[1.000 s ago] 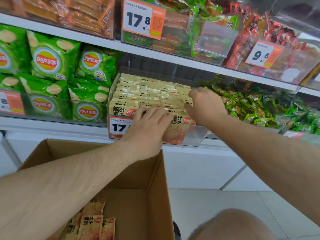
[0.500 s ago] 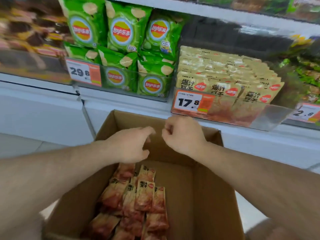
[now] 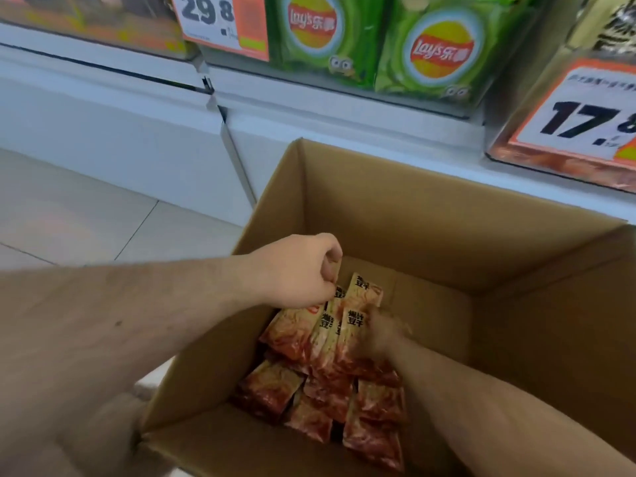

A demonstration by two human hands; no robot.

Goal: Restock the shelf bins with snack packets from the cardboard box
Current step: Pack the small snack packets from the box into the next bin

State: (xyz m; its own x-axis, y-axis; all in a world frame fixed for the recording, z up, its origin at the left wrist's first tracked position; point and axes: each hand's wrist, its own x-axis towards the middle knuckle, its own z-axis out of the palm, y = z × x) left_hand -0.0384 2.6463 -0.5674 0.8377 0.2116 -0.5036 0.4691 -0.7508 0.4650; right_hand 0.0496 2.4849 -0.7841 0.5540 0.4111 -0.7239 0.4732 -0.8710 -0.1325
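The open cardboard box [image 3: 389,204] stands on the floor below the shelf. Several red-and-beige snack packets [image 3: 375,401] lie in its bottom left part. A small fan of packets [image 3: 309,333] stands raised above the rest. My left hand [image 3: 296,270] is at the box's left wall, its curled fingers pinching the top edge of that fan. My right hand [image 3: 380,333] is deeper in the box and blurred, its fingers against the fan's right side. The clear shelf bin [image 3: 537,156] with the 17.8 price tag sits at the top right.
Green Lay's chip bags [image 3: 437,53] fill the neighbouring bin, behind a 29.8 price tag [image 3: 220,22]. The white shelf base [image 3: 113,132] runs along the back. Pale floor tiles [image 3: 69,215] lie left of the box. The box's right half shows bare cardboard.
Both hands left the shelf bin, came down over the box and reached inside. The view tilted down and closer. A fan of packets now stands raised between my hands.
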